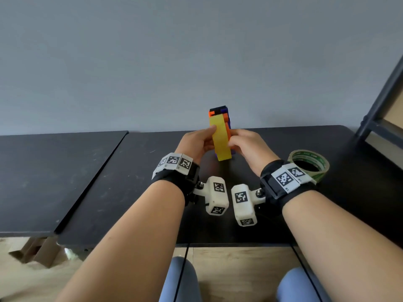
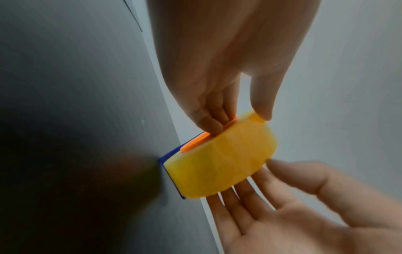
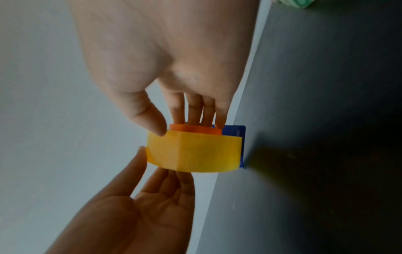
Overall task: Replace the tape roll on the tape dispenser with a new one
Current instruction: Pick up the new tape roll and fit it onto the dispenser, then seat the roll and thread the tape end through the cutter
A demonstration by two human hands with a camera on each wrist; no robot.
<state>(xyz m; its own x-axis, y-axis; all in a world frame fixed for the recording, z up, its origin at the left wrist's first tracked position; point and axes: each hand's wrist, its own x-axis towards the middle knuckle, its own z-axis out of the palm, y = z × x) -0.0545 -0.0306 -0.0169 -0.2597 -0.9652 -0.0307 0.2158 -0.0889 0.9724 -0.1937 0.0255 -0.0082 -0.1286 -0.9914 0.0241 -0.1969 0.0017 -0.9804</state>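
Observation:
A blue, orange and black tape dispenser (image 1: 224, 111) stands upright on the black table (image 1: 122, 177), with a yellow tape roll (image 1: 221, 138) on its orange hub (image 3: 195, 130). My left hand (image 1: 207, 138) holds the yellow roll (image 2: 222, 163) from the left, thumb on its outer band and fingers along its flat side. My right hand (image 1: 237, 140) grips from the right: thumb on the rim of the roll (image 3: 193, 151), fingertips (image 3: 208, 118) on the orange hub (image 2: 195, 143) and blue body (image 3: 233, 131). A second roll with a green-printed core (image 1: 308, 164) lies flat on the table by my right wrist.
A second dark tabletop (image 1: 43, 171) adjoins on the left with a seam between the two. A dark metal shelf frame (image 1: 379, 105) rises at the far right. A grey wall stands right behind the table. My knees show below the front edge.

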